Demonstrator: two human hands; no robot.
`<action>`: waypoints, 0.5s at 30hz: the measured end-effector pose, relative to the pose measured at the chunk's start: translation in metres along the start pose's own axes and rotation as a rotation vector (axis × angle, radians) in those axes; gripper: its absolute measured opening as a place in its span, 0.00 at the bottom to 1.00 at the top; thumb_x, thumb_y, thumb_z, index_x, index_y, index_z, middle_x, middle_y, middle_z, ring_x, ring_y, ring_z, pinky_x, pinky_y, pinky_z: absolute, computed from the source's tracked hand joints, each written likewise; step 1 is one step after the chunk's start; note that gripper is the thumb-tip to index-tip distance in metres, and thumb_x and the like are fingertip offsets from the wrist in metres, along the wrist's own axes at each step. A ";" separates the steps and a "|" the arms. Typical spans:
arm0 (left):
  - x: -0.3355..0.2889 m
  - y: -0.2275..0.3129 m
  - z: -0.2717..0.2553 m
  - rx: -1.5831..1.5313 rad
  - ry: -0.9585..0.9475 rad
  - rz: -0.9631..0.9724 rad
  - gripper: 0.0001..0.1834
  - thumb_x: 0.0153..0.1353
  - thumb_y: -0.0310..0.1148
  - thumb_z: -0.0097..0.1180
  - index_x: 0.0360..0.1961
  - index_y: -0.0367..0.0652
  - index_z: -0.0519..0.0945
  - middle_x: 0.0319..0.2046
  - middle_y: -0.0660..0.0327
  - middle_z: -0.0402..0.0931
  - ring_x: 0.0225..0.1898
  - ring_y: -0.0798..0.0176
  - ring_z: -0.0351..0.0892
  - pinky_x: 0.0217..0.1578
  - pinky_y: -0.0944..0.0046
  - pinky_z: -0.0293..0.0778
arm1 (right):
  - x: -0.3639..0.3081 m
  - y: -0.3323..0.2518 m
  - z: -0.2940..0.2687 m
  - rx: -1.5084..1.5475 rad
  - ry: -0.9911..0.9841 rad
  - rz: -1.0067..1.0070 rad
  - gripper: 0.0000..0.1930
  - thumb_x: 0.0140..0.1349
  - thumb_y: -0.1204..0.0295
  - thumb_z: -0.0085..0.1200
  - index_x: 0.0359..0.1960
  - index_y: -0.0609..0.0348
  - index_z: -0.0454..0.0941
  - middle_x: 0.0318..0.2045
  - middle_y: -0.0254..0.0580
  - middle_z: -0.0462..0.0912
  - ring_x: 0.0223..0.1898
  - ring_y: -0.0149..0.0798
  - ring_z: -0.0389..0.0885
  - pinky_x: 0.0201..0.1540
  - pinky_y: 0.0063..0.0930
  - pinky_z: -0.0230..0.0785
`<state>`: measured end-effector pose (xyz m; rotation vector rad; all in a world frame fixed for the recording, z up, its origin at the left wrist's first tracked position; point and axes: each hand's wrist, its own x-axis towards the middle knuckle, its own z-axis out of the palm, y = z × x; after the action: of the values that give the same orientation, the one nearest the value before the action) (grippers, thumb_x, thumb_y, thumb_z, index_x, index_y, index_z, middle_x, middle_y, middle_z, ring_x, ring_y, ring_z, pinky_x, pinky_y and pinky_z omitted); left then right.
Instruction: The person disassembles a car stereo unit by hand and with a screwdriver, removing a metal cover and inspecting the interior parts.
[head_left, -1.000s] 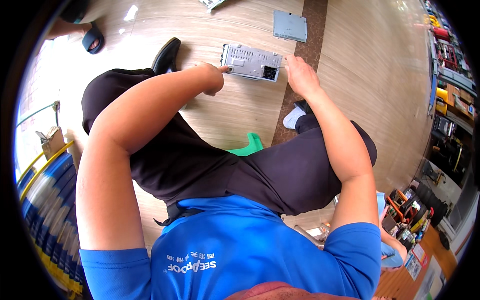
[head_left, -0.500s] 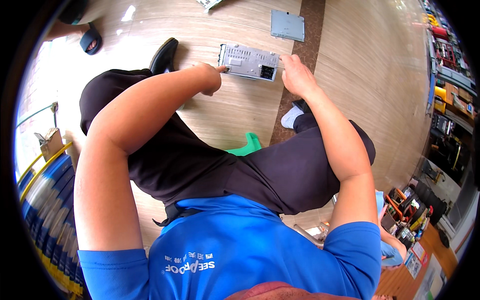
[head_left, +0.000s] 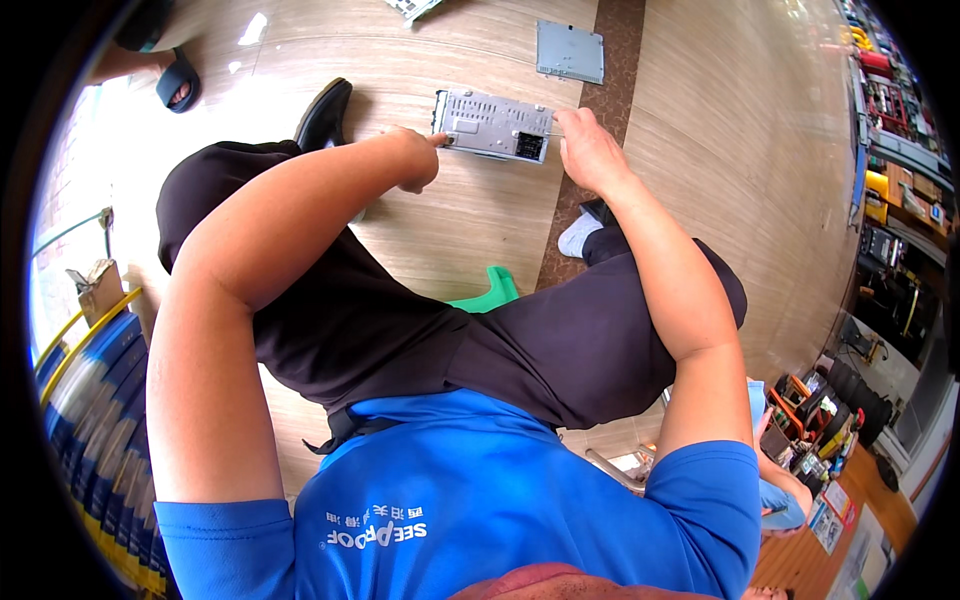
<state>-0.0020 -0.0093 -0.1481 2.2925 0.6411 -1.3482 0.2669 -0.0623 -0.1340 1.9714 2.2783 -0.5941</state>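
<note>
A silver metal car stereo (head_left: 490, 124) with rows of vent slots and a black connector socket (head_left: 529, 146) is held between my two hands above the tiled floor. At its left end, my left hand (head_left: 412, 160) grips with the index finger laid on the casing and the other fingers curled. My right hand (head_left: 592, 150) holds the right end, its index finger at the far corner. A thin strip shows between that hand and the casing, too small to name. The thumbs and the stereo's underside are hidden.
A flat grey metal cover plate (head_left: 570, 52) lies beyond the stereo, near another metal part (head_left: 412, 10). A green object (head_left: 490, 292) is between my legs. A person's sandalled foot (head_left: 178, 82) stands far left. Blue packages (head_left: 100, 400) fill a left rack; shelves (head_left: 905, 140) line the right.
</note>
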 end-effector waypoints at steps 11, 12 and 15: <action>0.000 0.000 -0.001 -0.021 -0.011 -0.009 0.26 0.64 0.45 0.61 0.62 0.51 0.77 0.79 0.64 0.37 0.62 0.49 0.74 0.55 0.46 0.74 | 0.000 0.003 0.000 -0.017 0.009 0.000 0.14 0.64 0.77 0.46 0.51 0.53 0.72 0.48 0.57 0.76 0.49 0.60 0.79 0.49 0.51 0.74; 0.001 0.000 0.000 -0.020 -0.012 -0.009 0.26 0.64 0.45 0.61 0.62 0.51 0.77 0.79 0.64 0.37 0.62 0.49 0.74 0.55 0.46 0.74 | 0.000 0.002 0.000 -0.003 0.021 -0.008 0.14 0.64 0.76 0.47 0.51 0.53 0.72 0.47 0.57 0.76 0.48 0.60 0.79 0.49 0.51 0.74; 0.003 0.000 -0.002 -0.012 -0.015 -0.014 0.26 0.64 0.45 0.61 0.62 0.51 0.76 0.79 0.64 0.37 0.62 0.49 0.74 0.55 0.46 0.74 | 0.001 0.009 0.007 0.012 0.073 -0.057 0.13 0.65 0.73 0.48 0.50 0.53 0.72 0.45 0.57 0.76 0.48 0.61 0.79 0.49 0.52 0.74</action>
<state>0.0005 -0.0079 -0.1503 2.2708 0.6593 -1.3629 0.2740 -0.0629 -0.1428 1.9706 2.3861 -0.5507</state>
